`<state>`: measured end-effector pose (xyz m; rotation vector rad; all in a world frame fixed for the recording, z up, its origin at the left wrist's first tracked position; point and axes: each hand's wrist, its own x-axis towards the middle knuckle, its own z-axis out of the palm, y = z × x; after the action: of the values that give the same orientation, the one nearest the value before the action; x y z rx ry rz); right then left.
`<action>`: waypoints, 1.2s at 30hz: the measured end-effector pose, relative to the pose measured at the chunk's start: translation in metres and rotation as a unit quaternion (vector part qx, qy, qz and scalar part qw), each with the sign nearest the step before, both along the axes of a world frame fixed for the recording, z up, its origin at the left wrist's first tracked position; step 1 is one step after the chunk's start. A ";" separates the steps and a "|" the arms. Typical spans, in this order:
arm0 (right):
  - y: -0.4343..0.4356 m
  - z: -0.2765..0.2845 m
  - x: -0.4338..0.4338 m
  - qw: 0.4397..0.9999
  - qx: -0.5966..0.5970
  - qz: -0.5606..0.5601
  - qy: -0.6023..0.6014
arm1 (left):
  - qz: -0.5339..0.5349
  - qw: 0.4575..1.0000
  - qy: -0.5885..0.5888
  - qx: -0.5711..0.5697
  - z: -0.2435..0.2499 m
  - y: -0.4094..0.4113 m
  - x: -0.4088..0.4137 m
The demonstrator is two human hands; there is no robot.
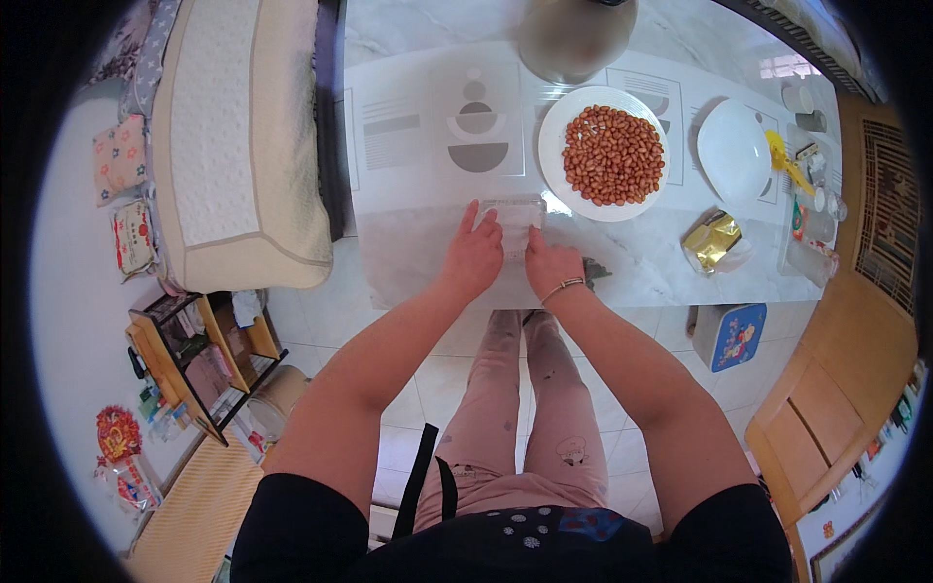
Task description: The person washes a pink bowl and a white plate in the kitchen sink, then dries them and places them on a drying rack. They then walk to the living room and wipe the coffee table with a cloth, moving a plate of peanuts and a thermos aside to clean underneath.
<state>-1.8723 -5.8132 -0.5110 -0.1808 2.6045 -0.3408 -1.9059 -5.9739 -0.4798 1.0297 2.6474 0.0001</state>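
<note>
A clear plastic box [514, 216] lies near the front edge of the glossy marble-patterned table [408, 248]. My left hand [475, 251] holds its left side, index finger stretched forward. On the right side, my right hand [552, 261] grips it with bent fingers, a thin bracelet around the wrist. The box is see-through, and its contents cannot be made out. Just beyond my right hand stands a round white plate [552, 164] heaped with reddish-brown peanuts [614, 155]. A small dark green thing [598, 271] shows beside my right wrist, partly hidden.
Right of the peanuts are an empty white dish [732, 153], a gold foil packet [714, 242], a yellow plastic tool [791, 162] and several clear containers [813, 251]. A rounded metallic vessel [576, 36] stands at the back. A padded sofa [240, 146] flanks the left; a wooden chair [824, 415] the right.
</note>
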 end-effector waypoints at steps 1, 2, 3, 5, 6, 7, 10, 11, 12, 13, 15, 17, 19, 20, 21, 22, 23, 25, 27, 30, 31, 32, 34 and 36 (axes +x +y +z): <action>-0.001 0.001 -0.001 1.000 -0.001 -0.001 -0.009 | -0.017 1.000 -0.005 -0.002 -0.001 -0.002 -0.001; -0.002 0.002 -0.003 1.000 -0.002 -0.001 -0.018 | -0.034 0.999 -0.010 -0.004 -0.002 -0.003 -0.003; -0.002 0.003 -0.004 1.000 -0.001 -0.004 -0.028 | -0.037 0.999 -0.025 -0.014 -0.001 0.000 -0.007; -0.003 0.001 -0.007 1.000 0.001 -0.014 -0.019 | -0.042 0.997 -0.052 -0.033 0.001 0.008 -0.014; -0.005 0.004 -0.010 1.000 0.000 -0.017 -0.013 | -0.045 0.997 -0.054 -0.032 0.000 0.007 -0.015; -0.006 0.008 -0.011 1.000 -0.009 -0.013 -0.025 | -0.047 0.997 -0.056 -0.031 -0.001 0.006 -0.016; -0.007 0.020 -0.016 0.999 -0.032 0.005 -0.038 | -0.040 0.995 -0.081 -0.035 -0.002 0.004 -0.016; -0.009 0.022 -0.017 0.999 -0.036 0.017 -0.029 | -0.035 0.994 -0.092 -0.038 -0.003 0.004 -0.016; -0.008 0.023 -0.017 0.999 -0.039 0.027 -0.021 | -0.034 0.993 -0.103 -0.047 -0.002 0.005 -0.018; -0.006 0.019 -0.019 0.999 -0.013 0.029 -0.033 | -0.032 0.991 -0.115 -0.056 0.000 0.007 -0.019; -0.002 0.008 -0.028 0.997 0.036 0.033 -0.058 | -0.032 0.991 -0.112 -0.064 0.002 0.008 -0.021; 0.000 0.005 -0.032 0.998 0.019 0.040 -0.042 | -0.034 0.994 -0.083 -0.060 0.002 0.007 -0.020; 0.001 0.008 -0.034 0.998 0.005 0.024 -0.055 | -0.035 0.995 -0.076 -0.053 0.003 0.006 -0.018; 0.000 0.009 -0.036 0.997 -0.002 0.005 -0.075 | -0.036 0.996 -0.072 -0.049 0.003 0.006 -0.018; -0.001 0.010 -0.038 0.995 -0.009 -0.015 -0.094 | -0.041 0.994 -0.083 -0.062 0.005 0.007 -0.019; 0.000 0.011 -0.038 0.996 -0.022 -0.005 -0.089 | -0.046 0.992 -0.093 -0.076 0.006 0.009 -0.021; 0.002 0.014 -0.034 0.996 -0.034 0.005 -0.083 | -0.052 0.989 -0.103 -0.089 0.007 0.010 -0.022; 0.002 0.020 -0.022 0.995 -0.053 0.018 -0.079 | -0.047 0.997 -0.052 -0.045 0.006 0.009 -0.018; 0.000 0.022 -0.011 0.994 -0.066 0.020 -0.082 | -0.055 0.998 -0.024 -0.022 0.005 0.006 -0.013; -0.001 0.015 -0.007 0.992 -0.050 -0.012 -0.119 | -0.072 0.997 -0.021 -0.020 0.003 0.003 -0.007; -0.001 0.013 -0.007 0.991 -0.063 -0.014 -0.117 | -0.068 0.997 -0.023 -0.020 0.001 0.002 -0.006; -0.001 0.011 -0.009 0.990 -0.077 -0.017 -0.114 | -0.065 0.997 -0.024 -0.019 -0.001 0.001 -0.005; 0.004 0.011 -0.012 0.988 -0.075 -0.014 -0.133 | -0.053 0.998 -0.012 -0.016 -0.005 0.004 -0.004; 0.001 0.012 -0.018 0.984 -0.051 0.000 -0.170 | -0.045 0.999 -0.011 -0.012 -0.009 0.007 -0.004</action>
<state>-1.8907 -5.8120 -0.4993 -0.1428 2.2512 -0.4633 -1.9098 -5.9674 -0.4884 1.1330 2.5739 -0.0390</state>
